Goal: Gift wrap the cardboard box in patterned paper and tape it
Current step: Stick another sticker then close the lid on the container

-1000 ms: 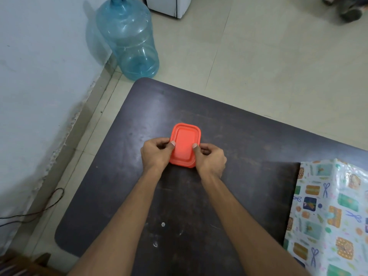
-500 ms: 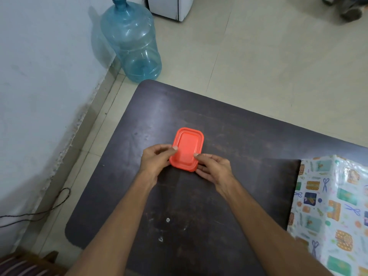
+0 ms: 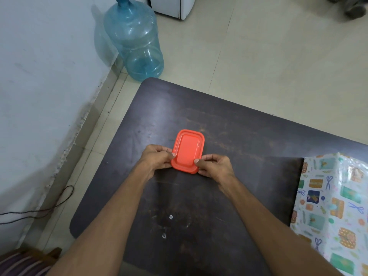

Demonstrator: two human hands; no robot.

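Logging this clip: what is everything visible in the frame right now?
lidded container: one, orange, middle of the table, flat
patterned paper: one sheet, white with coloured gift and scissor prints, right end of the table
table: one, dark brown, scuffed, fills the lower frame
water jug: one, clear blue, on the floor by the wall, beyond the table's far corner
white unit: one, top edge, mostly cropped
cable: one, dark, on the floor at left
striped cushion: one, purple and pale, bottom left corner
left hand: pinches the container's left edge
right hand: pinches its right near corner
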